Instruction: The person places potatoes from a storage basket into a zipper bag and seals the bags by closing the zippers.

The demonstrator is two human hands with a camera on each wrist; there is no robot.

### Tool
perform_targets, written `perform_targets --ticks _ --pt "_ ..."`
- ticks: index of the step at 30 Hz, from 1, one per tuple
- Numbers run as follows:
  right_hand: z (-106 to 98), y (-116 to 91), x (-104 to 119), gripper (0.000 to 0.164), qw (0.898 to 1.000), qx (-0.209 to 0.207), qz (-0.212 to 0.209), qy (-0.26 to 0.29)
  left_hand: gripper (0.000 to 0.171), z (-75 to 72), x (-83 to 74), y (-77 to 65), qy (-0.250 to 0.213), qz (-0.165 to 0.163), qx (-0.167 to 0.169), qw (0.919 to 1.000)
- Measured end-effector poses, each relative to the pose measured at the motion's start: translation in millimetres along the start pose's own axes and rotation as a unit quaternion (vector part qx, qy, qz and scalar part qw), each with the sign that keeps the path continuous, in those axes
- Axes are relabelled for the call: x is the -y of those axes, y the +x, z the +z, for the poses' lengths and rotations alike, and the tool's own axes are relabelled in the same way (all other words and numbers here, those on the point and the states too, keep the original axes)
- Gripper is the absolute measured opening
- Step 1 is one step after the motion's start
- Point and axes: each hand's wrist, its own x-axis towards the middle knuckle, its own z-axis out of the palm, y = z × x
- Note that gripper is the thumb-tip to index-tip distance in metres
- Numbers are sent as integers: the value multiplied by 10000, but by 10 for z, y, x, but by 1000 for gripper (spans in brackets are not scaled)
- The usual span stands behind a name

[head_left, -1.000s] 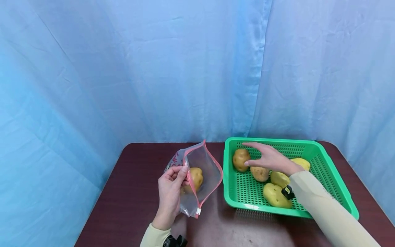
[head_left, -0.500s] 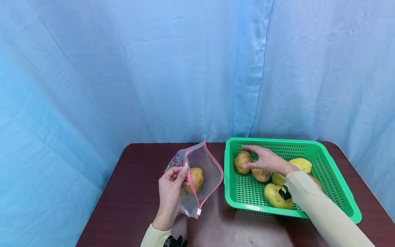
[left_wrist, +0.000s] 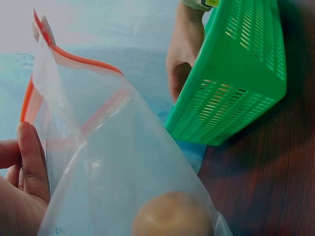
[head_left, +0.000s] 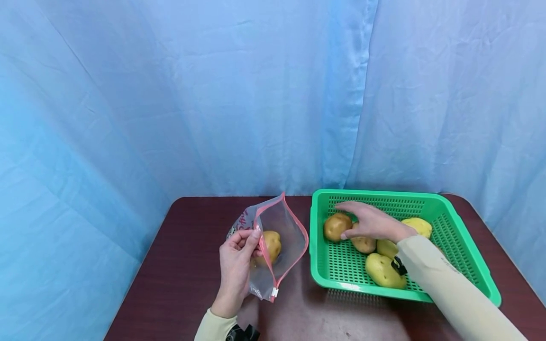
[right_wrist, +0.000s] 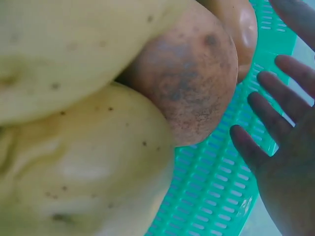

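My left hand (head_left: 239, 260) pinches the pink-edged rim of a clear zip bag (head_left: 290, 246) between thumb and fingers. The bag's mouth gapes toward the basket, its white slider at the near end. A tan potato (head_left: 272, 245) lies inside; it also shows through the plastic in the left wrist view. Over the green basket (head_left: 315, 272), my right hand (head_left: 373, 222) has its fingers spread, with the thumb beside a brown potato (head_left: 334, 228). The right wrist view shows the fingers (right_wrist: 275, 118) apart from a rough, dark-spotted potato (right_wrist: 192, 78). Whether the thumb touches the brown potato, I cannot tell.
Yellow potatoes (head_left: 385, 272) lie in the middle of the basket, partly under my right forearm (head_left: 448, 284). The basket stands on the right of a dark red table (head_left: 179, 265). A blue curtain (head_left: 256, 94) hangs behind the table's back edge.
The right hand has lowered slightly toward the near side. The brown potato has shifted a little nearer and right, and the basket slightly right. The left hand and the bag have barely moved.
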Motion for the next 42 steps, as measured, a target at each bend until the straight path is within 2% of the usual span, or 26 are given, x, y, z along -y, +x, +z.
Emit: perform_targets --ticks 4,8,16,24,31,42 --pt "39 61 -1 82 9992 146 -353 -98 22 -1 -3 -1 43 15 4 10000" --pt "65 94 0 82 9982 251 -519 -165 20 -3 -1 -6 53 1 -26 10000" --pt "62 115 -19 80 9973 483 -521 -171 16 9 12 2 -93 2 -5 10000" --pt "61 151 -48 66 9952 703 -564 -377 14 4 19 9 -132 16 -19 9999" --pt "7 128 -41 58 9950 561 -688 -463 18 9 22 7 -30 -12 -13 10000" --pt "-319 -9 191 62 9972 -2 -588 -469 13 83 1 39 -212 45 108 9997"
